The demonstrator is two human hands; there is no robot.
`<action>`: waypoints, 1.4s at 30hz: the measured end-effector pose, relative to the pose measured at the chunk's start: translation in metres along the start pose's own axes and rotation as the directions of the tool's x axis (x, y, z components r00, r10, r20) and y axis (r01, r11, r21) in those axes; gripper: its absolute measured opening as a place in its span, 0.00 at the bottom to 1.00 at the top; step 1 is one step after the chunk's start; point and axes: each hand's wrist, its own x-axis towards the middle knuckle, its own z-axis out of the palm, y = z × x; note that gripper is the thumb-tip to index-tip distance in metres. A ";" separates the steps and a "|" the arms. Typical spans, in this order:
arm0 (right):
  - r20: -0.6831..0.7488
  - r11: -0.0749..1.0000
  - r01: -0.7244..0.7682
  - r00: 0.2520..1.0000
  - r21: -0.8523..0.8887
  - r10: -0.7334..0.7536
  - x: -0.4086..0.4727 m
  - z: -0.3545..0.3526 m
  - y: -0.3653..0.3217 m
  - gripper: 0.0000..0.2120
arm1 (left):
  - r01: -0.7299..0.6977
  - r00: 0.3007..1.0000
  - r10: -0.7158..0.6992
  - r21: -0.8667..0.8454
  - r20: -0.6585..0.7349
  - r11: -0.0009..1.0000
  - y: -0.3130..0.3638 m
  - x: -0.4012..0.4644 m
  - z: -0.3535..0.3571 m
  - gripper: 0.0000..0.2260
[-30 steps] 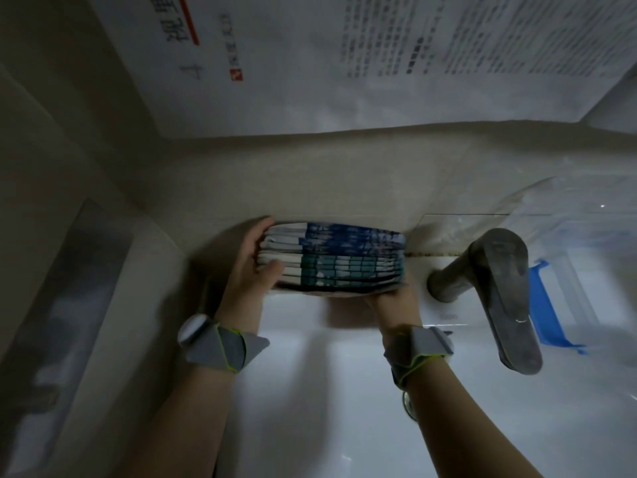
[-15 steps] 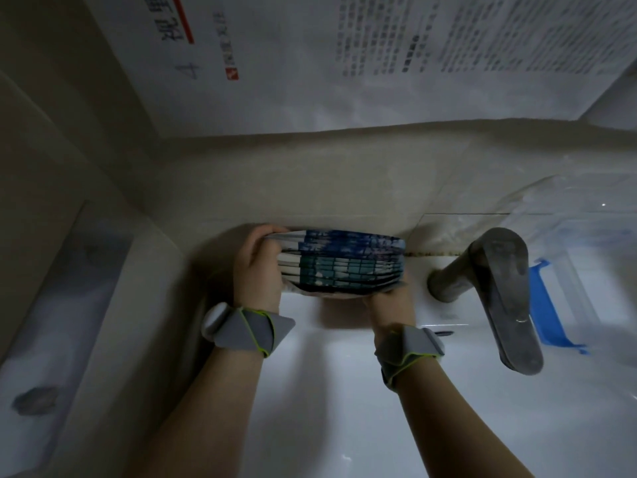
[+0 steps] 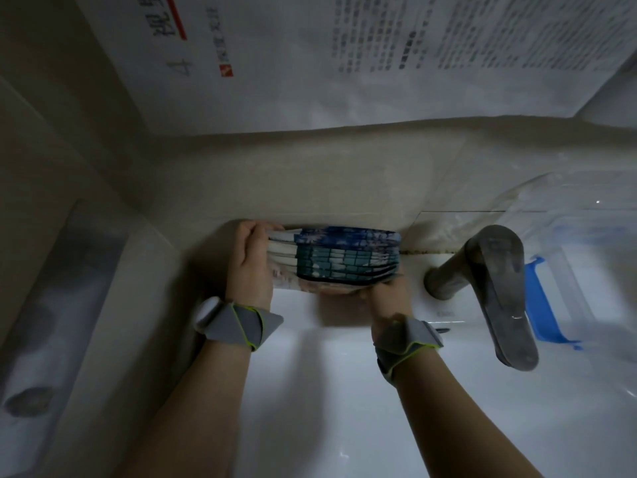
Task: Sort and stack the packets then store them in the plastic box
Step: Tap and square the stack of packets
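Observation:
A stack of several blue, teal and white packets (image 3: 344, 258) stands on the back ledge of a white sink, against the beige wall. My left hand (image 3: 251, 267) clasps the stack's left end, fingers wrapped over the top. My right hand (image 3: 391, 296) holds the stack from below at its right front corner, thumb against the lower packets. The clear plastic box (image 3: 593, 270) with a blue clip sits at the far right behind the tap, partly cut off by the frame edge.
A grey metal tap (image 3: 496, 288) rises just right of the stack, its spout reaching over the white basin (image 3: 327, 391). A printed white sheet (image 3: 344, 56) hangs on the wall above. A side ledge (image 3: 69, 305) runs along the left.
My left hand has slid from the stack's lower left edge up and over its left end, closing around it. The stack has been squared slightly. My right hand has hardly moved.

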 end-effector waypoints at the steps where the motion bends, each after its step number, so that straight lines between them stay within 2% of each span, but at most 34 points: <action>1: 0.000 1.000 0.010 1.000 0.016 -0.010 0.000 0.001 -0.002 0.27 | 0.012 1.000 -0.012 0.002 0.001 1.000 0.002 0.000 0.000 0.12; 4: 0.010 0.997 0.011 1.000 0.080 -0.012 -0.002 0.001 -0.005 0.22 | 0.053 0.997 -0.054 -0.030 -0.045 0.998 0.001 0.002 0.004 0.09; 6: 0.039 0.982 0.025 0.999 0.188 -0.033 -0.007 0.001 -0.008 0.20 | 0.123 0.986 -0.128 -0.049 -0.110 0.991 0.003 0.003 0.010 0.14; 8: 0.029 0.952 0.124 0.990 0.279 -0.137 -0.013 0.001 -0.009 0.24 | 0.159 0.977 -0.160 -0.022 -0.141 0.987 0.005 0.003 0.015 0.20; 11: -0.101 0.874 0.289 0.957 0.391 -0.272 -0.021 0.005 -0.013 0.17 | 0.153 0.982 -0.143 0.074 -0.124 0.985 0.001 -0.002 0.015 0.23; 13: -0.160 0.865 0.350 0.936 0.358 -0.313 -0.022 0.010 -0.017 0.12 | 0.080 0.995 -0.072 0.132 -0.063 0.988 -0.003 -0.008 0.011 0.18; 15: -0.185 0.874 0.374 0.925 0.310 -0.331 -0.020 0.014 -0.019 0.10 | -0.009 1.000 0.006 0.107 0.029 0.994 -0.009 -0.012 0.005 0.10; 17: -0.221 0.877 0.399 0.911 0.267 -0.347 -0.016 0.014 -0.020 0.08 | -0.069 0.986 0.049 0.122 0.158 0.990 -0.020 -0.010 -0.007 0.17; 19: -0.248 0.875 0.422 0.898 0.238 -0.365 -0.013 0.015 -0.019 0.05 | -0.125 0.961 0.063 0.215 0.271 0.969 -0.031 -0.005 -0.017 0.34; 21: -0.265 0.885 0.400 0.903 0.238 -0.337 -0.010 0.016 -0.018 0.06 | -0.139 0.942 0.050 0.252 0.333 0.958 -0.035 -0.002 -0.023 0.41; 25: -0.351 0.929 0.312 0.908 0.201 -0.229 -0.003 0.018 -0.021 0.14 | -0.174 0.939 0.052 0.339 0.339 0.925 -0.042 0.003 -0.027 0.43; 27: -0.331 0.924 0.209 0.939 0.321 -0.097 0.002 0.015 -0.021 0.17 | -0.176 0.935 0.046 0.349 0.352 0.920 -0.043 0.006 -0.029 0.42; 29: -0.231 0.856 0.087 0.972 0.509 0.039 0.004 0.009 -0.012 0.20 | -0.182 0.925 0.033 0.368 0.378 0.912 -0.042 0.006 -0.030 0.45; 30: -0.191 0.833 0.062 0.980 0.549 0.053 0.004 0.006 -0.005 0.21 | -0.187 0.922 0.029 0.379 0.385 0.906 -0.043 0.006 -0.031 0.47; 32: -0.130 0.843 0.036 0.991 0.536 0.040 0.001 0.004 0.004 0.25 | -0.160 0.903 0.001 0.335 0.429 0.929 -0.041 0.003 -0.030 0.45; 35: -0.087 0.832 -0.037 0.991 0.554 0.102 -0.003 0.004 0.004 0.27 | 0.000 0.912 -0.127 0.308 0.390 0.951 -0.037 0.002 -0.032 0.48; 38: -0.114 0.807 -0.077 0.978 0.586 0.176 -0.006 0.003 -0.002 0.24 | -0.138 0.931 -0.047 0.469 0.362 0.872 -0.039 -0.004 -0.034 0.38; 40: -0.140 0.839 -0.094 0.970 0.536 0.199 -0.011 0.004 -0.006 0.21 | -0.107 0.934 -0.084 0.499 0.346 0.860 -0.040 -0.008 -0.037 0.37; 42: -0.131 0.869 -0.117 0.970 0.480 0.203 -0.017 0.004 -0.012 0.28 | -0.082 0.933 -0.115 0.510 0.342 0.856 -0.037 -0.014 -0.042 0.40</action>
